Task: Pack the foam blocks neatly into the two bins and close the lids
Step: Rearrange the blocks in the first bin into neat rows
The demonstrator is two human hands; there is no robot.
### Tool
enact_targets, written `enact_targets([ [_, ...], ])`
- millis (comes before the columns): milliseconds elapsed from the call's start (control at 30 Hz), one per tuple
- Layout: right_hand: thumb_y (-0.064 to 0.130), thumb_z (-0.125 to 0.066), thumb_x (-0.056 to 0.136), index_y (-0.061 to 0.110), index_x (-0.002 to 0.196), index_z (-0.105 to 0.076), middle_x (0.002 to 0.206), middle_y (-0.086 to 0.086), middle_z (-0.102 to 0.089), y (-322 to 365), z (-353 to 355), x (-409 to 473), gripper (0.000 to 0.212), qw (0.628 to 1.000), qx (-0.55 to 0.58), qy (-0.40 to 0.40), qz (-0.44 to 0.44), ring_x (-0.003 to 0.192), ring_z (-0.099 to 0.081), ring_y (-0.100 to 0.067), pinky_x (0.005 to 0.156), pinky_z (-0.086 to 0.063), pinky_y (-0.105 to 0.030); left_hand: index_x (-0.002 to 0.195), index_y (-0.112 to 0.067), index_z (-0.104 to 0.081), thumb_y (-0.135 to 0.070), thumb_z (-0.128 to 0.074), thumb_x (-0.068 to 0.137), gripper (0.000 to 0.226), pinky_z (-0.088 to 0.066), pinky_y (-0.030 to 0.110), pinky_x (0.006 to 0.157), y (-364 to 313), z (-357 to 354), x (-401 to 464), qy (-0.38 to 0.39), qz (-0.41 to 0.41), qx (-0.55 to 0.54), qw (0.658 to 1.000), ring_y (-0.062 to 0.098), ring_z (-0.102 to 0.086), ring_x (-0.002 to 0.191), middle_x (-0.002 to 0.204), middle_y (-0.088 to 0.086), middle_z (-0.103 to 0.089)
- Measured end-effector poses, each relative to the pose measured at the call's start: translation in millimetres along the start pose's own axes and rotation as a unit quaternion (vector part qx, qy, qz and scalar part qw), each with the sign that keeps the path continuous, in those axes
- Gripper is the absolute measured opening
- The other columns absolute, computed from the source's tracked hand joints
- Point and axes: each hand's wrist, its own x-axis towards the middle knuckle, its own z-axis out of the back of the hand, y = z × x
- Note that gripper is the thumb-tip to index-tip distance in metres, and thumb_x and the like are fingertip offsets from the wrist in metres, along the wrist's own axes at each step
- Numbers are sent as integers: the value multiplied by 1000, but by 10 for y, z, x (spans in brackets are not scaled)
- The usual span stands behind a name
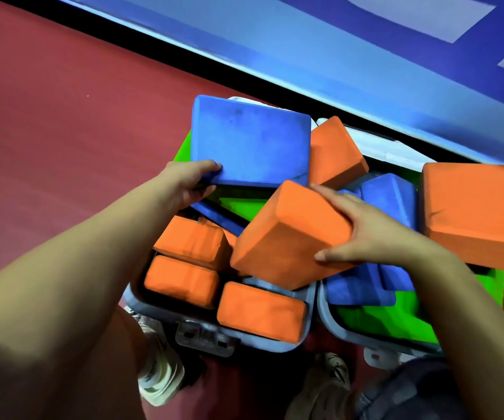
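Two grey bins stand side by side on the floor, the left bin point(311, 301) and the right bin point(328, 316), both heaped with orange, blue and green foam blocks. My left hand point(187, 183) grips the near corner of a large blue block point(250, 140) lying on top of the left bin. My right hand point(372, 228) holds a tilted orange block point(287, 234) over the gap between the bins, thumb under its end and fingers along its top. Several orange blocks point(260, 310) sit along the left bin's front. The bin lids are mostly hidden behind the blocks.
A large orange block point(481, 213) overhangs the right bin's far side. Behind the bins runs a blue padded wall point(366, 56). Red floor point(63, 147) spreads to the left. My shoes point(160, 374) stand close to the bins' front latches point(205, 334).
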Motion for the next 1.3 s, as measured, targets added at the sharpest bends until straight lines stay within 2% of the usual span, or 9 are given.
enact_targets([
  [100, 50, -82, 55, 57, 142, -10, 122, 14, -41, -16, -250, 118, 114, 997, -72, 40, -2, 122, -40, -12, 106, -35, -38, 130, -2, -50, -9, -79, 72, 65, -52, 22, 47, -1, 28, -21, -5, -9, 21, 1000, 16, -61, 80, 114, 12, -59],
  [167, 49, -82, 57, 53, 144, -9, 123, 10, -41, -5, -382, 190, 114, 993, -103, 51, -6, 122, -39, -17, 105, -34, -43, 131, -3, -47, -11, -81, 70, 71, -53, 23, 49, -7, 43, -27, -5, -11, 26, 1000, 18, -62, 85, 122, 13, -57],
  [333, 50, -81, 61, 49, 147, -7, 125, 6, -39, -27, -687, 336, 113, 990, -124, 63, -27, 123, -37, -19, 101, -33, -41, 131, -3, -45, -13, -84, 68, 75, -56, 28, 54, -45, 22, -87, -3, -8, 19, 1000, 22, -63, 87, 126, 15, -53],
  [533, 51, -77, 66, 52, 145, -2, 127, 4, -36, -99, -997, 422, 110, 986, -134, 66, -77, 119, -34, -21, 89, -32, -37, 129, -3, -44, -21, -83, 71, 73, -59, 35, 53, -103, -41, -165, 10, 2, 50, 999, 27, -65, 70, 114, 15, -55],
  [700, 56, -70, 73, 55, 144, -1, 134, 1, -33, -79, -1237, 420, 99, 981, -103, 138, -85, 127, -31, -22, 102, -30, -44, 115, -11, -58, -27, -77, 78, 44, -59, 28, 62, -101, -14, -187, 61, 21, 98, 993, 22, -61, 76, 106, 7, -55],
  [900, 59, -31, 95, 51, 146, -2, 154, -1, -16, -33, -1356, 457, 60, 977, -106, 150, -106, 140, -17, -26, 111, -21, -49, 125, -14, -59, -34, -77, 77, 55, -58, 25, 59, -121, 20, -211, 82, 20, 117, 990, 16, -59, 92, 123, 3, -54],
  [1100, 58, -27, 96, 53, 143, 8, 158, -1, -2, -127, -1438, 407, 59, 965, -144, 167, -140, 141, -13, -29, 110, -20, -51, 123, -16, -59, -37, -72, 81, 49, -55, 30, 72, -138, 13, -256, 94, 15, 144, 985, 21, -58, 79, 102, 2, -54],
  [1200, 59, -29, 95, 51, 145, 1, 156, -2, -12, -129, -1475, 409, 60, 971, -145, 134, -134, 138, -18, -27, 108, -22, -49, 125, -14, -59, -34, -72, 81, 50, -57, 31, 76, -157, 13, -294, 98, 7, 135, 986, 17, -60, 88, 109, 2, -55],
  [1300, 59, -39, 92, 45, 148, -10, 155, -4, -17, -131, -1451, 462, 63, 974, -96, 114, -170, 140, -21, -28, 112, -22, -46, 106, -19, -65, -30, -72, 82, 27, -56, 32, 80, -145, 41, -349, 104, 8, 121, 987, 17, -58, 105, 117, 1, -55],
])
